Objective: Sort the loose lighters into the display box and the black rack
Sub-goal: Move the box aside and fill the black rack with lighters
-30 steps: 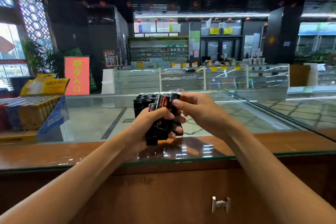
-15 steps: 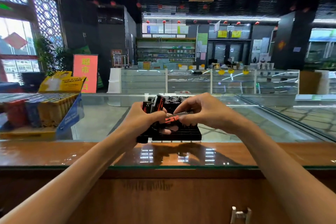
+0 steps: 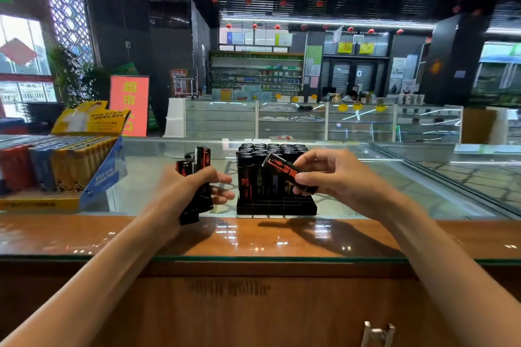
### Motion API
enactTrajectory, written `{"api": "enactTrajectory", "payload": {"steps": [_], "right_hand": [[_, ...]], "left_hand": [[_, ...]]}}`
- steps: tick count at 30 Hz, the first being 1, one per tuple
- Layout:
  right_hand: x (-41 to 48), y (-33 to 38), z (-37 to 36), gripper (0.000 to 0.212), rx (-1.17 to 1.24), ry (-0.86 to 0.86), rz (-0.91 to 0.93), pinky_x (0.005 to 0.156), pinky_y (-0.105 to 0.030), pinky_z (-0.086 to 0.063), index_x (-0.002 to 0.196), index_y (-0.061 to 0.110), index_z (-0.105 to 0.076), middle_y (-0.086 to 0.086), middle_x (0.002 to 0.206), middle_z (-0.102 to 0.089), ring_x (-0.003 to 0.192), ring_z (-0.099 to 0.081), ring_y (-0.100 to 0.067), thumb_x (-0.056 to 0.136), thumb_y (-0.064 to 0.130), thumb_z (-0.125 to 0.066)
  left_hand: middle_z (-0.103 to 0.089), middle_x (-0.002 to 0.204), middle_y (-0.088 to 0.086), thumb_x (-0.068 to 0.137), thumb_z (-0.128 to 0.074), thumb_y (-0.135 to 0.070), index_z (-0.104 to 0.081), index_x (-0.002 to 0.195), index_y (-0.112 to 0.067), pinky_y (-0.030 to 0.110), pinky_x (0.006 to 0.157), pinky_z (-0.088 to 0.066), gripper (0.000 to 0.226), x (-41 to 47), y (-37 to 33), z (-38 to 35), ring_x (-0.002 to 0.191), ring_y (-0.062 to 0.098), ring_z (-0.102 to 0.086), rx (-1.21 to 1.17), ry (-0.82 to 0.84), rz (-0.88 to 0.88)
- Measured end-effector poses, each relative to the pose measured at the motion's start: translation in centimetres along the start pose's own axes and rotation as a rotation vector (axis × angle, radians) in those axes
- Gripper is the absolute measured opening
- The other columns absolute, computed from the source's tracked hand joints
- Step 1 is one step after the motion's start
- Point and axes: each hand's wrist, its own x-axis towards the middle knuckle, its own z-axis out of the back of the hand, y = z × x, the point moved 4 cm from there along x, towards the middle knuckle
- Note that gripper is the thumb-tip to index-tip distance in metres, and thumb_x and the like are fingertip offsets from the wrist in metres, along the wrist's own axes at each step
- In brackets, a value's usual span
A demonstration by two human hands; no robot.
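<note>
black rack (image 3: 276, 207): part-filled | display box (image 3: 103, 175): coloured lighters (image 3: 42, 169) | left hand (image 3: 183, 191) grips lighter bundle (image 3: 201, 158) | right hand (image 3: 338, 180) pinches lighter (image 3: 282, 167)

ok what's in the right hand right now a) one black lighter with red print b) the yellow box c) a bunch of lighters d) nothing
a: the right hand pinches a single black lighter with red print, tilted, near the black rack; the bunch of lighters is gripped in the left hand.
</note>
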Motion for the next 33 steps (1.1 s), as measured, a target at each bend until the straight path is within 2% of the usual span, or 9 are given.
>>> {"api": "enactTrajectory", "payload": {"steps": [2, 4, 8, 10, 13, 17, 22, 27, 33], "right_hand": [[-0.1, -0.2, 0.1, 0.017, -0.057, -0.02, 0.014, 0.063, -0.02, -0.052, 0.096, 0.002, -0.063, -0.01, 0.077, -0.069, 0.072, -0.066, -0.018, 0.08, -0.001, -0.066], [-0.2, -0.2, 0.5, 0.017, -0.121, -0.071, 0.038, 0.063, -0.018, -0.05, 0.095, 0.006, -0.067, -0.006, 0.077, -0.069, 0.071, -0.065, -0.013, 0.078, 0.004, -0.069], [-0.3, -0.2, 1.4, 0.018, -0.131, -0.166, 0.081, 0.058, -0.013, -0.044, 0.092, 0.007, -0.071, -0.002, 0.073, -0.066, 0.062, -0.057, -0.004, 0.074, 0.01, -0.073], [-0.3, -0.4, 1.6, 0.021, -0.101, -0.193, 0.089, 0.058, -0.014, -0.044, 0.093, 0.007, -0.071, -0.001, 0.074, -0.066, 0.063, -0.057, -0.004, 0.073, 0.013, -0.074], [-0.3, -0.6, 1.8, 0.025, -0.042, -0.235, 0.095, 0.062, -0.016, -0.047, 0.099, 0.008, -0.068, -0.003, 0.08, -0.07, 0.07, -0.063, -0.007, 0.076, 0.015, -0.071], [0.0, -0.9, 2.1, 0.025, 0.029, -0.292, 0.091, 0.062, -0.019, -0.051, 0.106, 0.009, -0.063, -0.009, 0.08, -0.07, 0.067, -0.063, -0.013, 0.082, 0.011, -0.066], [0.1, -0.5, 3.0, 0.019, -0.131, -0.392, 0.161, 0.063, -0.022, -0.052, 0.101, 0.011, -0.063, -0.013, 0.081, -0.072, 0.067, -0.066, -0.017, 0.082, 0.01, -0.067], [0.4, 0.2, 4.3, 0.018, -0.31, -0.518, 0.242, 0.064, -0.024, -0.056, 0.099, 0.012, -0.065, -0.007, 0.079, -0.071, 0.067, -0.069, -0.018, 0.082, 0.011, -0.069], [0.5, 1.2, 3.8, 0.016, -0.381, -0.511, 0.295, 0.067, -0.024, -0.057, 0.092, 0.015, -0.069, -0.002, 0.082, -0.071, 0.069, -0.07, -0.013, 0.079, 0.007, -0.071]], "left_hand": [[-0.07, 0.069, 0.018, 0.079, -0.064, -0.006, -0.073, 0.053, -0.01, 0.03, 0.062, -0.057, 0.028, -0.1, 0.2, -0.1, 0.06, 0.024, -0.068, 0.068, 0.024, 0.016], [-0.069, 0.068, 0.021, 0.078, -0.066, -0.005, -0.072, 0.054, -0.006, 0.031, 0.062, -0.057, 0.024, -0.2, 0.3, 0.0, 0.059, 0.025, -0.067, 0.075, 0.023, 0.036], [-0.066, 0.06, 0.017, 0.077, -0.066, -0.005, -0.067, 0.078, 0.003, 0.037, 0.063, -0.055, 0.007, -0.6, 0.4, -0.1, 0.054, 0.022, -0.063, 0.119, 0.023, 0.076], [-0.063, 0.056, 0.013, 0.074, -0.068, -0.006, -0.064, 0.087, 0.004, 0.045, 0.07, -0.05, 0.017, -0.7, 0.6, -0.1, 0.053, 0.022, -0.059, 0.139, 0.021, 0.107], [-0.06, 0.055, 0.011, 0.074, -0.068, -0.007, -0.065, 0.089, 0.004, 0.056, 0.082, -0.047, 0.019, -0.8, 0.9, -0.1, 0.054, 0.022, -0.056, 0.162, 0.012, 0.126], [-0.06, 0.054, 0.009, 0.075, -0.067, -0.008, -0.064, 0.087, 0.004, 0.058, 0.09, -0.045, 0.018, -0.7, 1.1, -0.1, 0.056, 0.023, -0.056, 0.162, 0.008, 0.139], [-0.06, 0.053, 0.009, 0.075, -0.067, -0.007, -0.062, 0.096, 0.01, 0.052, 0.079, -0.047, 0.028, -0.6, 1.3, 0.0, 0.051, 0.021, -0.057, 0.16, 0.016, 0.128], [-0.059, 0.049, 0.006, 0.079, -0.065, -0.007, -0.062, 0.089, 0.006, 0.057, 0.089, -0.047, 0.016, -0.5, 1.4, -0.1, 0.041, 0.017, -0.055, 0.152, 0.014, 0.139], [-0.059, 0.05, 0.006, 0.078, -0.065, -0.007, -0.06, 0.085, 0.003, 0.053, 0.077, -0.052, 0.013, -0.7, 1.2, -0.2, 0.043, 0.017, -0.055, 0.167, 0.028, 0.129]]}}
